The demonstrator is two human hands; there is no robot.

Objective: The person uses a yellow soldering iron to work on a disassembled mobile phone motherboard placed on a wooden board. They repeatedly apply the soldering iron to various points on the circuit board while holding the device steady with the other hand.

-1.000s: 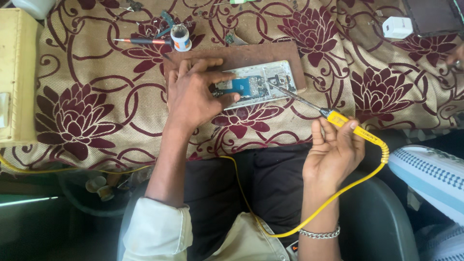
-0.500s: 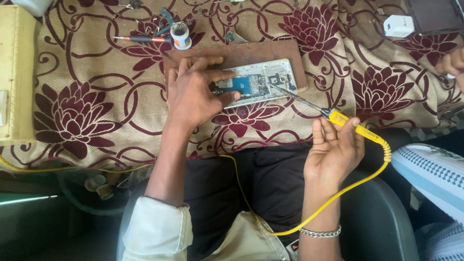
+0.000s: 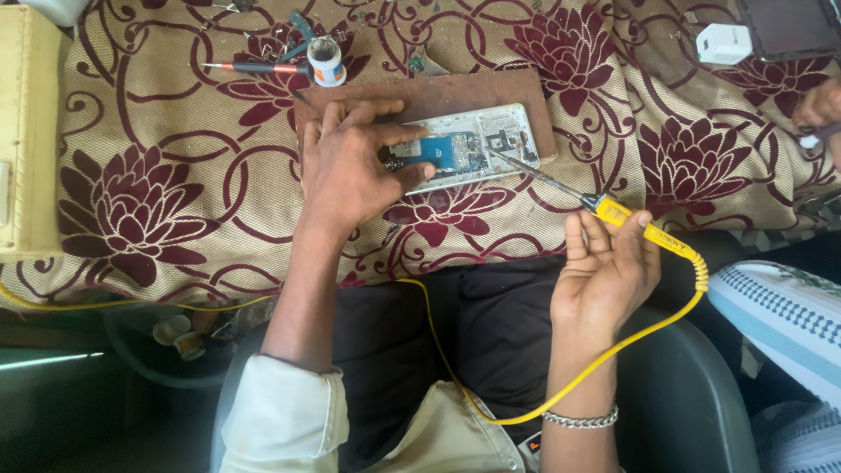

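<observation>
Your left hand (image 3: 350,171) presses down on the opened phone (image 3: 464,149), which lies on the wooden board (image 3: 526,88). Your right hand (image 3: 604,271) grips the yellow soldering iron (image 3: 644,228), its tip touching the phone beside your left fingertips.

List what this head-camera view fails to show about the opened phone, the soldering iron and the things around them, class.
- Opened phone: its left end is hidden under the left hand.
- Soldering iron: whether its tip touches the board is too small to tell.
- White adapter and dark device: the device is cut off by the top edge.
- Another person's hand: cut off by the right edge.
- Small jar: contents unclear.
</observation>
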